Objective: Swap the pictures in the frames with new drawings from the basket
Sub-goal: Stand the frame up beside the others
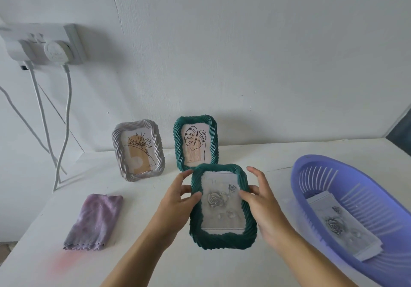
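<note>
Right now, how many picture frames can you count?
3: the grey frame stands back left, the green frame right of it, and the held frame sits in front between left hand and right hand.

Basket [295, 182] cut off at right edge; plug [56, 51] marking blurred, possibly lettering.

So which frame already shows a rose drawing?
The green frame gripped by the left hand and right hand; the white frame and the standing green frame show plants.

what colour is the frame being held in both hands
Dark green, with a twisted rope pattern; seen in the head view.
</note>
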Available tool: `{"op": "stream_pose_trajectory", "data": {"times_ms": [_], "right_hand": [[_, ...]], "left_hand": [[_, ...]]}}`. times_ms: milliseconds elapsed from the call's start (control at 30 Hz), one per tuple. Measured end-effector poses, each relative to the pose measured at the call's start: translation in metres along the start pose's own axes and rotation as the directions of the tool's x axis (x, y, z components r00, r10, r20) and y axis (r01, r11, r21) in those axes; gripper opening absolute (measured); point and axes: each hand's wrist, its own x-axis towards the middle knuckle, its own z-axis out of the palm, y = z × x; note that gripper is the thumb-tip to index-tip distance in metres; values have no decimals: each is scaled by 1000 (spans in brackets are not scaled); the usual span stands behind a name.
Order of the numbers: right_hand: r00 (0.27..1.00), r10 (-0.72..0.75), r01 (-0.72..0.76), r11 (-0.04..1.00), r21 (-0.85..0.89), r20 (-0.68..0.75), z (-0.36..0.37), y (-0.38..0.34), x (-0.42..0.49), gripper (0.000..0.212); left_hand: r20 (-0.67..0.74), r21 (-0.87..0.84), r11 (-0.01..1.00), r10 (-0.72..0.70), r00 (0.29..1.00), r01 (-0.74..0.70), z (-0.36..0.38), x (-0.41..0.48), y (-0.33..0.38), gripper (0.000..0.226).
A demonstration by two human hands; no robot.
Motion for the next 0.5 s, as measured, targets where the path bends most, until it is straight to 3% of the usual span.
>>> {"op": "stream_pose_trajectory", "data": {"times_ms": [200, 300, 500], "right_hand": [[987, -146, 143, 989, -42, -67, -31, -28, 16, 40], [977, -163, 172, 984, 54, -135, -39, -37, 30, 42], [950, -169, 192, 979, 63, -263, -46, -49, 67, 44]], "left_hand": [[29, 56, 987, 149, 988, -151, 23, 30, 28, 31], [22, 4, 987, 160, 987, -160, 35, 49, 35, 32], [5, -19, 978, 208, 978, -208, 63, 86, 49, 36]]}}
